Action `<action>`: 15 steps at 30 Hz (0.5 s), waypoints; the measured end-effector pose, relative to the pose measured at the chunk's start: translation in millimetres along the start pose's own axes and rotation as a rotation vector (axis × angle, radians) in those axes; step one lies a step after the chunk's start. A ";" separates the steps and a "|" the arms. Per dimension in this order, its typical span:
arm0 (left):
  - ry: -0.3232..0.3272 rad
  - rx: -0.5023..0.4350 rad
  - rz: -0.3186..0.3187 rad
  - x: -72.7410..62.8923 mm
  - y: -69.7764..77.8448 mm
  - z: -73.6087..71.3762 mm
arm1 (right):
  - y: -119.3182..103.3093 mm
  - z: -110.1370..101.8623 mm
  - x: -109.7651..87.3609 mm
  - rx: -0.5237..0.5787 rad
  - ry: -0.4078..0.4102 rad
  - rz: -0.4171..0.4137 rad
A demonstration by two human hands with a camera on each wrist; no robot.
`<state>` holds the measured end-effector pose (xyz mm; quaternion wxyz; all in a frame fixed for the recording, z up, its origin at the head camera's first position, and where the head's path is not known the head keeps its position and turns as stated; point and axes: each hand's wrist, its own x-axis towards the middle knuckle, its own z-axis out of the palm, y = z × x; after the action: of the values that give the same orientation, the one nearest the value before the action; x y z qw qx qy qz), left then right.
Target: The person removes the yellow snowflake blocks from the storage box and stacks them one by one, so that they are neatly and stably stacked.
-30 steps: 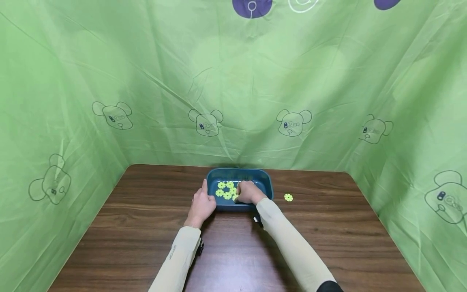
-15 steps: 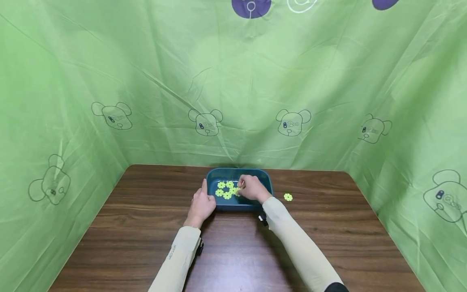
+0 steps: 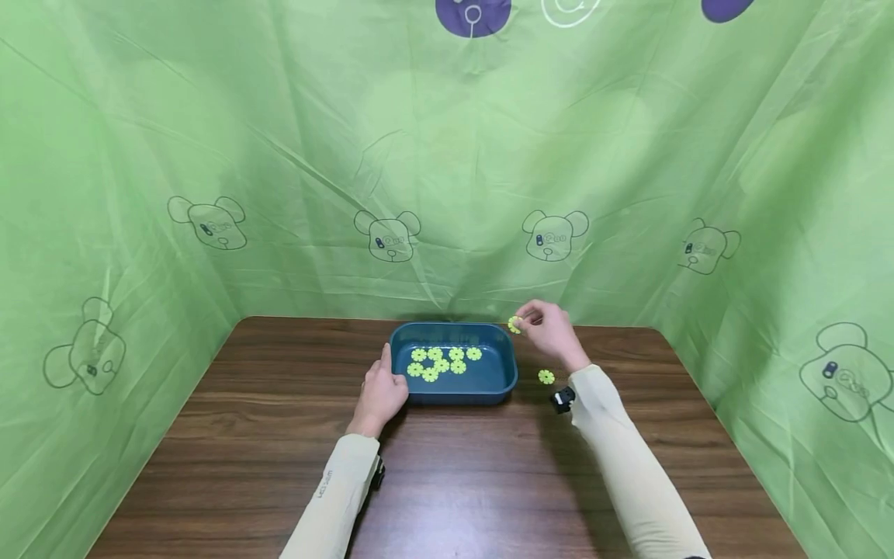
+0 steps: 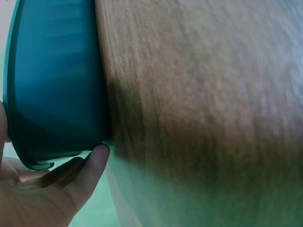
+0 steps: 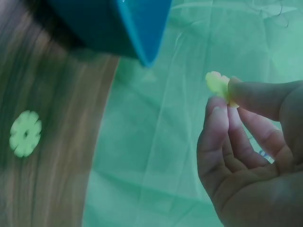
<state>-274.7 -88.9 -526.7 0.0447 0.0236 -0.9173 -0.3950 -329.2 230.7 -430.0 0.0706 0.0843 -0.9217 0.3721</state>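
A dark blue plastic bin (image 3: 461, 397) stands at the back of the table with several yellow-green snowflake building discs (image 3: 442, 365) flat in its left and middle part. My left hand (image 3: 380, 394) holds the bin's left front corner. In the left wrist view, fingertips (image 4: 100, 153) touch the bin's end wall low down. My right hand (image 3: 552, 335) is raised to the right of the bin, pinching one snowflake disc (image 5: 218, 86) between thumb and fingertips. Another loose disc (image 3: 546, 376) lies on the table, below that hand.
The brown wood-grain table (image 3: 279, 435) ends behind the bin at a green curtain (image 3: 461, 272) with bear-face prints. More green curtain hangs at both sides. Small dark cameras sit on both wrists, the right one (image 3: 562, 400) close to the loose disc.
My right hand has come up out of the bin and moved right, now with a disc in its fingertips. More discs show in the bin. The left hand stays at the corner.
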 end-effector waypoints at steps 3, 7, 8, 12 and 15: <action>0.005 0.002 0.001 -0.1 -0.5 0.3 | 13.4 -10.1 -2.1 -0.024 0.015 0.028; 0.004 -0.002 -0.003 -0.3 -1.2 1.2 | 34.7 -14.3 -8.5 -0.059 -0.004 0.081; 0.002 -0.004 -0.005 -0.3 -1.3 1.5 | 40.5 -14.5 -10.5 -0.068 -0.015 0.094; -0.003 -0.005 -0.009 -0.4 -1.9 3.2 | 63.7 -11.2 -17.8 -0.046 -0.053 0.166; 0.000 -0.003 -0.005 -0.4 -1.9 4.1 | 80.6 -6.6 -22.4 -0.024 -0.088 0.213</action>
<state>-274.7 -87.2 -530.9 0.0436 0.0256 -0.9166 -0.3966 -323.6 294.8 -483.9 -0.0087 0.0011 -0.9321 0.3622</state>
